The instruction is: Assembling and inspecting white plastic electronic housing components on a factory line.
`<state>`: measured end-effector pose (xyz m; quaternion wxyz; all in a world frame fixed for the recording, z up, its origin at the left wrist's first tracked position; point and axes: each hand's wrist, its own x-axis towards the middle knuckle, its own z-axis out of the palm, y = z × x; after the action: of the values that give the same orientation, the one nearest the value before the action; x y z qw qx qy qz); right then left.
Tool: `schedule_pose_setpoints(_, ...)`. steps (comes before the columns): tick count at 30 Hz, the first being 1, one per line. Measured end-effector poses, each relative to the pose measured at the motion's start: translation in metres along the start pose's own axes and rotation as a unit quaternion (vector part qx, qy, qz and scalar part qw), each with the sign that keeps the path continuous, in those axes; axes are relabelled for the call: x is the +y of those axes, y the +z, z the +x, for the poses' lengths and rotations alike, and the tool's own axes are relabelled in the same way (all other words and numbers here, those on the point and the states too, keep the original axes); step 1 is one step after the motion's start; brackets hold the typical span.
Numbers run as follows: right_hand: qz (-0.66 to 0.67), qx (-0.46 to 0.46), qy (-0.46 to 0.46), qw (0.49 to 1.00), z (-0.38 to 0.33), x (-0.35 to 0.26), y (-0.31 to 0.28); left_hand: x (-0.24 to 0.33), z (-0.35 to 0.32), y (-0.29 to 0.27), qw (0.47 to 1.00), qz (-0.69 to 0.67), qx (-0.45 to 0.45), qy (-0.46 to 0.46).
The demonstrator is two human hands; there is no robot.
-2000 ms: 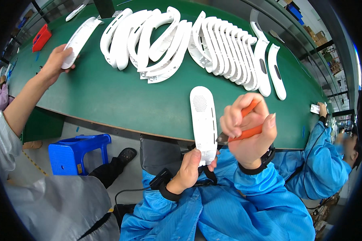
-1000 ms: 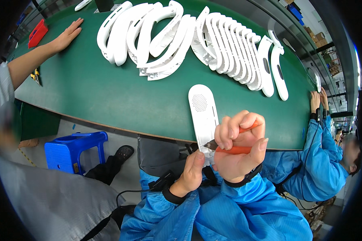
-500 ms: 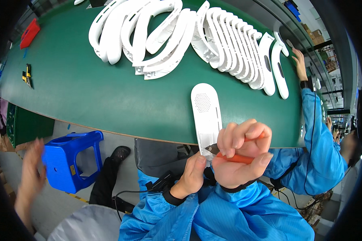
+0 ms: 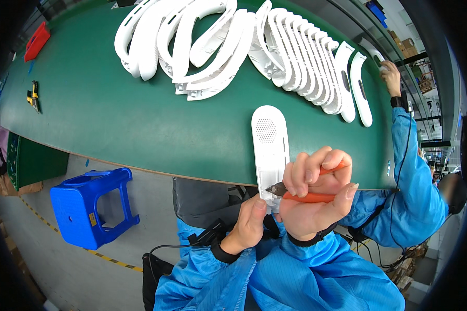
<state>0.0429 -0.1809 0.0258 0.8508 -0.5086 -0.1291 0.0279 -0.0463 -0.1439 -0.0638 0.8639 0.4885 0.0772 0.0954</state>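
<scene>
A long white plastic shell (image 4: 271,150) with a patch of small holes at its far end points away from me, its near end over the table's front edge. My left hand (image 4: 248,226) grips that near end between thumb and fingers. In my right hand (image 4: 316,194) is a pair of orange-handled cutting pliers (image 4: 311,198). Their dark jaws (image 4: 276,189) lie at the shell's near end, close to my left thumb. Whether the jaws touch the plastic I cannot tell.
Many curved white shells (image 4: 301,62) stand in rows on the green table (image 4: 114,119). Yellow-black pliers (image 4: 33,97) and a red tray (image 4: 37,41) lie at the left. A blue stool (image 4: 91,207) is on the floor. At the right, a co-worker's hand (image 4: 391,78) reaches over a white part.
The shell and pliers have shifted slightly right. The other person at the lower left has gone from view. The co-worker's hand at the right has moved, taking hold of a white part.
</scene>
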Motion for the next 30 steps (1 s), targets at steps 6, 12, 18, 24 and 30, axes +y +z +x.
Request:
schedule_pose_setpoints(6,0.028,0.0,-0.001,1.0,0.004,-0.001,0.0,0.003,0.001,0.0,1.0,0.001,-0.001,-0.003)
schedule_pose_setpoints(12,0.02,-0.01,-0.003,1.0,0.004,-0.001,-0.001,0.002,0.0,-0.001,1.0,0.001,-0.003,-0.007)
schedule_pose_setpoints(18,0.017,-0.004,-0.006,1.0,0.002,-0.001,-0.001,0.001,0.0,-0.002,1.0,0.009,-0.009,0.002)
schedule_pose_setpoints(24,0.002,0.004,-0.024,1.0,-0.002,0.0,0.003,0.0,0.0,-0.001,1.0,0.004,-0.003,-0.006)
schedule_pose_setpoints(30,-0.03,-0.024,-0.103,0.994,-0.005,0.01,0.005,-0.009,-0.001,-0.003,1.0,0.012,0.002,-0.008)
